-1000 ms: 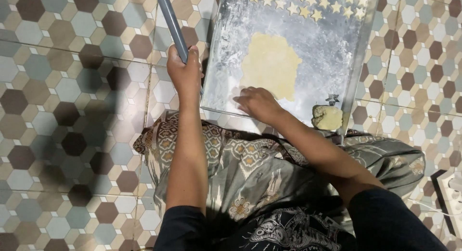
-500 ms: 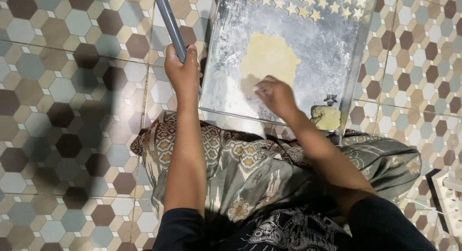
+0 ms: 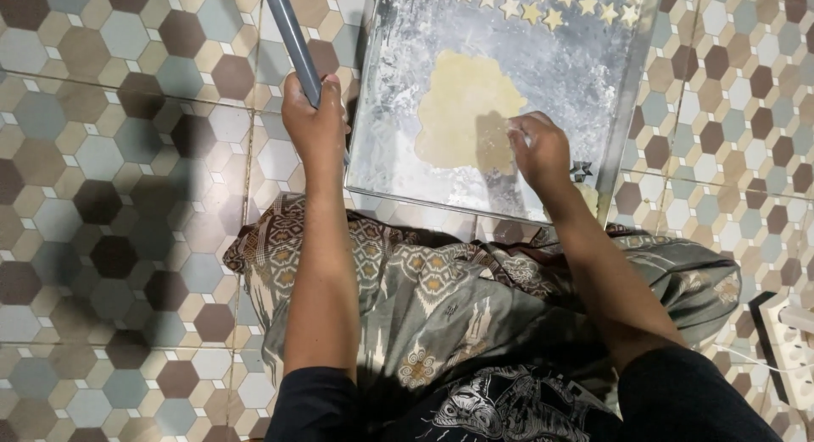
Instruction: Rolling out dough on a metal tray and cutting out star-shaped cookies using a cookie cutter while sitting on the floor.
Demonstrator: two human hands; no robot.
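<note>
While the person sits on a floor of hexagonal tiles (image 3: 110, 196) in brown, grey and cream, the left hand (image 3: 314, 124) is wrapped in a full fist around a grey pipe-like rod (image 3: 291, 37), which slants up and away toward the top edge of the view, just outside the left rim of the tray. The right hand (image 3: 541, 154) rests over the floured metal tray (image 3: 381, 166), fingers curled loosely with the tips pinched near the right edge of the dough sheet (image 3: 466, 107); cannot tell whether anything is held between them. The dough is a pale yellow, irregular flat patch lying near the middle of the tray, its lower right part shaded by the hand. A row of small star-shaped cut-outs (image 3: 543, 5) lies along the far edge of the tray, apart from the sheet. A small dark star-shaped cutter (image 3: 582, 168) sits just right of the right wrist, near the tray's right rim. Patterned grey-green cloth (image 3: 441, 289) covers the lap, its edge touching the near rim of the tray. A white power strip (image 3: 793, 344) lies on the tiles at lower right, well apart from both hands.
</note>
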